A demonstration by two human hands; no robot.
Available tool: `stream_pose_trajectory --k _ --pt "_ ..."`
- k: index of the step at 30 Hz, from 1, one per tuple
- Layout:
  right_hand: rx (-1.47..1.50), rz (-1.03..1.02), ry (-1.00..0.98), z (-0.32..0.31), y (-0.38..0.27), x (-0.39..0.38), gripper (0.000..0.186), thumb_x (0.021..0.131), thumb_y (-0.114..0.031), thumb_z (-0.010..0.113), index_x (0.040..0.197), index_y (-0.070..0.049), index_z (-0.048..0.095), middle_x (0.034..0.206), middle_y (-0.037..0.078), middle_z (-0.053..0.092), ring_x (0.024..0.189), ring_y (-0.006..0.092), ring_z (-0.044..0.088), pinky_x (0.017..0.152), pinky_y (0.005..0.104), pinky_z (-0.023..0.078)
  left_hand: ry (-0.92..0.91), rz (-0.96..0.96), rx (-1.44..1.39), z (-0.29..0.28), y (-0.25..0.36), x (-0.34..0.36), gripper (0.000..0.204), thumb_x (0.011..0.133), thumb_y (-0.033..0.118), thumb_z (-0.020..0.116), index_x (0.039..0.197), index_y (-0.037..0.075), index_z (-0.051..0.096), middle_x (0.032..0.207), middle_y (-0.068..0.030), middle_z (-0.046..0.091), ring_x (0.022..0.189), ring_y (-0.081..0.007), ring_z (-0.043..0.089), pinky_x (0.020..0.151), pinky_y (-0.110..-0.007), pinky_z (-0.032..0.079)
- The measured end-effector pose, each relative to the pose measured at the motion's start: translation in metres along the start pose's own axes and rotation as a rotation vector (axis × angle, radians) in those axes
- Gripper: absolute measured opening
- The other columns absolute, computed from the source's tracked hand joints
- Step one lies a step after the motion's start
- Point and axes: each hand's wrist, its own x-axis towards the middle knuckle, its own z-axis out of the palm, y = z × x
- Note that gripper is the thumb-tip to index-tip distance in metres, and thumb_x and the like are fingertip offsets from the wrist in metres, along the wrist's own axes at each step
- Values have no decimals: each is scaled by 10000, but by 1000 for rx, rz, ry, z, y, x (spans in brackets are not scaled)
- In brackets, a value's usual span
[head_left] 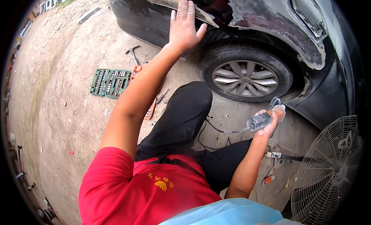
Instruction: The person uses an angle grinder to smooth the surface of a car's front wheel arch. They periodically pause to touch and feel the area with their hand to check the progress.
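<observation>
My left hand (184, 31) is stretched out with its fingers apart, over the torn edge of a dark car's bumper (139, 22). Whether the palm presses on the panel or hovers over it, I cannot tell. Dust whitens the fingertips. Low beside the car wheel (245, 78), my right hand (267, 126) wraps round an angle grinder (259, 121) with a clear dusty body and an orange part. Its cord runs left along the ground. Above the wheel, the fender (270, 25) has a ragged, scraped, pale edge.
A green socket set case (111, 82) lies unfolded on the ground, with a hammer (133, 56) and an orange tool case (150, 111) near it. A large wire-guarded fan (328, 171) stands at the right. A power strip (273, 155) and cords lie by my right forearm.
</observation>
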Motion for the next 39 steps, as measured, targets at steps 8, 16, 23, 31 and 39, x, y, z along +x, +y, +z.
stream_pose_trajectory --k 8,16,23,31,39 --pt "0 4 20 -1 1 5 473 905 -476 738 1024 -50 572 926 83 626 825 250 630 743 415 545 -258 200 9 -10 40 -22 967 982 506 652 1716 17 257 1804 -210 200 1672 -355 209 1340 -558 153" --pt "-7 17 10 -2 3 -2 469 895 -484 745 1029 -65 584 912 79 637 813 250 638 728 410 547 131 -80 33 -11 -27 88 1003 1049 528 602 1682 -118 168 1770 -349 111 1655 -490 117 1340 -575 130" --pt "34 36 19 -6 3 2 467 886 -482 760 1025 -63 606 900 75 660 799 251 666 731 408 576 388 -170 216 2 -45 175 1027 1049 566 553 1662 -161 164 1757 -379 114 1658 -499 76 1358 -552 55" --pt "-7 22 78 -8 16 21 489 879 -484 776 1053 -61 602 919 85 668 805 254 666 719 409 570 8 503 -55 30 75 79 961 1022 649 547 1656 -46 358 1768 -259 262 1667 -420 178 1352 -533 124" --pt "-53 50 95 6 24 17 476 899 -504 760 1001 -58 630 861 102 677 770 271 675 706 408 583 -30 688 -17 27 44 79 879 1037 631 546 1665 33 405 1768 -164 330 1666 -333 236 1352 -489 164"
